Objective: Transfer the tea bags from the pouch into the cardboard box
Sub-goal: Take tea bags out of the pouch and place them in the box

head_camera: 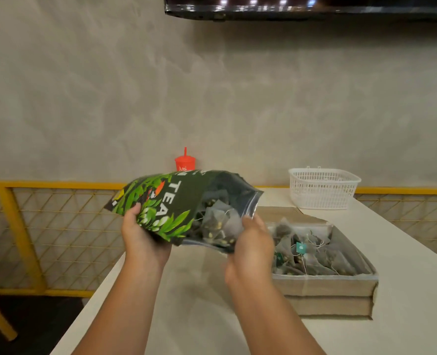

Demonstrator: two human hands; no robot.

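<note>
- At the far left we see a yellow railing (14, 221) with wire mesh, standing beyond the table's (404, 278) edge.
- Our left hand (143, 237) holds the closed bottom end of the pouch (184, 201). Its grip is curled round that end, with the thumb pressed on the printed green-leaf front.
- We hold the pouch in the air over the table. It lies on its side, just left of the cardboard box, with its open mouth turned to the right.
- A red cup (185, 162) with a straw stands behind the pouch, by the wall.
- Grey pyramid tea bags (220, 221) show inside the pouch mouth.
- Our right hand (253, 249) has the mouth end. Its grip is closed on the lower lip, with the thumb at the rim.
- The cardboard box (327, 288) sits open on the table, right of our right hand, with loose tea bags (314, 252) piled inside.
- A white basket (322, 190) stands behind the box.
</note>
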